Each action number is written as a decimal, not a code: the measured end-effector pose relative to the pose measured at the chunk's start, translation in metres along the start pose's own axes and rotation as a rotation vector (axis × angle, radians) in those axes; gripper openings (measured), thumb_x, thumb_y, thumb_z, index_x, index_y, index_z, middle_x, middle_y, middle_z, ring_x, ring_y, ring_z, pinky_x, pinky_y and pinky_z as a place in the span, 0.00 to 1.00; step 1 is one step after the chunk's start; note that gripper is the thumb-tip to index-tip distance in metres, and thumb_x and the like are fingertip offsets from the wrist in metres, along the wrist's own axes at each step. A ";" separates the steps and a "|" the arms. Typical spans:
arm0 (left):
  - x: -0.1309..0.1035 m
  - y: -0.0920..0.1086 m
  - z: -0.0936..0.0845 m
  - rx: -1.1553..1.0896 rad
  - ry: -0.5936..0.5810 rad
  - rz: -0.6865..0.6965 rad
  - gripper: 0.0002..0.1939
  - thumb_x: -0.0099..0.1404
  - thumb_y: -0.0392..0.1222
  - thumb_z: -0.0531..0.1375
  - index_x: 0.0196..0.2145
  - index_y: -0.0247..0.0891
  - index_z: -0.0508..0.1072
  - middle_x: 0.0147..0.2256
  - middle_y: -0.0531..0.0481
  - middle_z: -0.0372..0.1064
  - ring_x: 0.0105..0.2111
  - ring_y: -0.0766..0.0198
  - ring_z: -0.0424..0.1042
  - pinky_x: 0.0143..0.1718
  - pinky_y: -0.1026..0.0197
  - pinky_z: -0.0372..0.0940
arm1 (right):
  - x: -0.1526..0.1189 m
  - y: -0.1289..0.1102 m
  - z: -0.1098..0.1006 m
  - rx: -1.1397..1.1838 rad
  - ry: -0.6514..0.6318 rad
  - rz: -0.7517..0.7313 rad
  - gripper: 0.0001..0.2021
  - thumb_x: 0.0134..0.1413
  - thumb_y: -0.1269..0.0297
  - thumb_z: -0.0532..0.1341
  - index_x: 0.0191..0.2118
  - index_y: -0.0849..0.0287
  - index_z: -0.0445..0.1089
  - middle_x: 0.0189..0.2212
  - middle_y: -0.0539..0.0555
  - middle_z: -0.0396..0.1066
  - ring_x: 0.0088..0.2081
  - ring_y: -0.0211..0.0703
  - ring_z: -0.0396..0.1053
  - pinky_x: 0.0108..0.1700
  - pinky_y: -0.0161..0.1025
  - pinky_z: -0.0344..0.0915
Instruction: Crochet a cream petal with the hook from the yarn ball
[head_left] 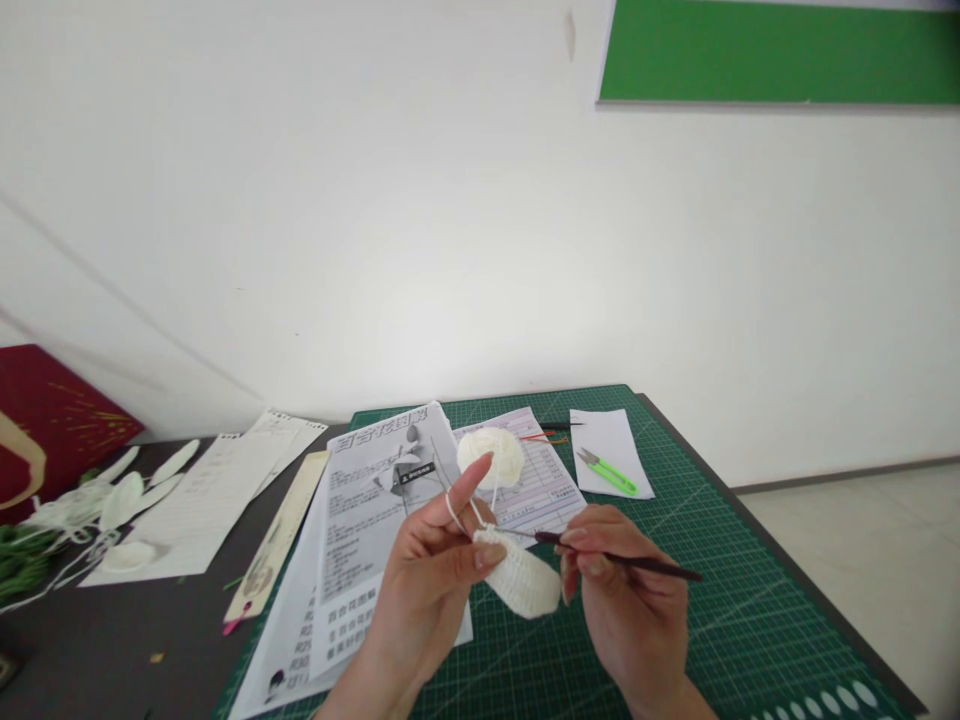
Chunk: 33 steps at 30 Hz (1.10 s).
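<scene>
My left hand (442,570) pinches the edge of a white crocheted piece (525,582) between thumb and fingers. White yarn loops over its raised index finger and runs back to a ball of white yarn (490,457) on the papers. In my right hand (626,600) is a crochet hook (637,563) with a dark handle, held like a pen. The hook's thin metal shaft points left and meets the top edge of the crocheted piece, where the yarn enters; its very tip is too small to make out.
Printed sheets (367,500) lie left on a green cutting mat (720,600). Green thread snips (609,473) rest on white paper at right. Farther left are a bookmark-like strip (281,530), handwritten pages (202,500), white crocheted pieces (124,500) and green yarn (26,560). A wall stands behind.
</scene>
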<state>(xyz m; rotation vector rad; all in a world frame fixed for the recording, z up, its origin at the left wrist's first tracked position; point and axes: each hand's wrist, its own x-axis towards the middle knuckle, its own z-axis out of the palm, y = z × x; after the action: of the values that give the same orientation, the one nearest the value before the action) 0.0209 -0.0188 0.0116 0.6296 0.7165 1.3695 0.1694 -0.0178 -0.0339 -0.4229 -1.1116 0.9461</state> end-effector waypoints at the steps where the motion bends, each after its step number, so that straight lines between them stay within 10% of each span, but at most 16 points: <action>1: 0.000 0.000 -0.001 0.001 -0.001 0.002 0.27 0.43 0.32 0.71 0.44 0.40 0.79 0.19 0.55 0.65 0.22 0.70 0.60 0.25 0.67 0.54 | 0.001 0.000 0.000 0.014 -0.001 0.005 0.07 0.58 0.71 0.60 0.38 0.56 0.75 0.31 0.52 0.69 0.24 0.33 0.66 0.20 0.29 0.66; 33: 0.005 0.013 -0.013 -0.112 -0.242 -0.325 0.29 0.35 0.23 0.58 0.37 0.34 0.82 0.13 0.57 0.56 0.17 0.73 0.50 0.18 0.68 0.41 | 0.008 -0.010 -0.003 0.185 -0.035 0.152 0.04 0.56 0.68 0.63 0.35 0.58 0.76 0.28 0.52 0.70 0.25 0.35 0.69 0.20 0.28 0.68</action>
<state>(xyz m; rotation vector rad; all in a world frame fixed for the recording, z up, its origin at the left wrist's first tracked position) 0.0030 -0.0123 0.0130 0.5509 0.5171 1.0060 0.1780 -0.0165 -0.0233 -0.3440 -1.0230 1.1839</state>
